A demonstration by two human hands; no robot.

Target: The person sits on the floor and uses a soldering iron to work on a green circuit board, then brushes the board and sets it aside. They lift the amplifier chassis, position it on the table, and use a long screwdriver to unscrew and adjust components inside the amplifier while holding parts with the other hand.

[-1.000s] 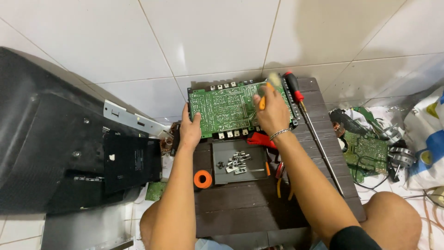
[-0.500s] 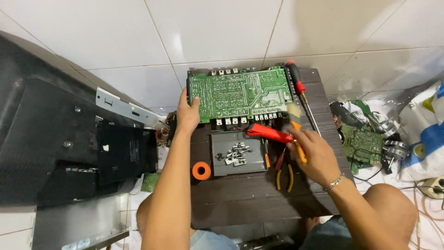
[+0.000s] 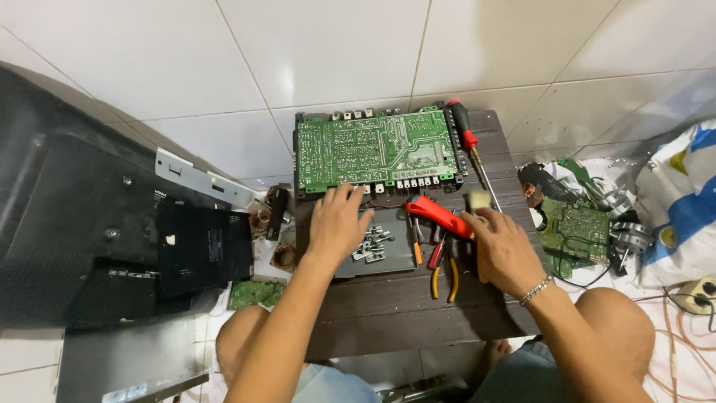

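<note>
A green circuit board (image 3: 373, 149) lies on the far part of a small dark wooden table (image 3: 395, 313). My left hand (image 3: 339, 224) rests with spread fingers at the board's near edge, above a grey tray (image 3: 388, 257) of small metal parts, and holds nothing. Over the table's right side, my right hand (image 3: 503, 250) grips a small pale-tipped brush (image 3: 477, 200). A red-handled tool (image 3: 440, 216) lies just left of that hand. Yellow-handled pliers (image 3: 444, 272) lie below it. Along the board's right edge lies a red-and-black screwdriver (image 3: 464, 130).
A large black back cover (image 3: 89, 224) and a metal bracket (image 3: 201, 175) lie on the white tiled floor at left. At right are another green board (image 3: 574, 227) with loose parts, a printed bag (image 3: 686, 209) and a power strip (image 3: 697, 295). My knees flank the table.
My right hand drew back from the board's right part to the table's right side, still with the brush. My left hand slid from the board's left edge to its near edge.
</note>
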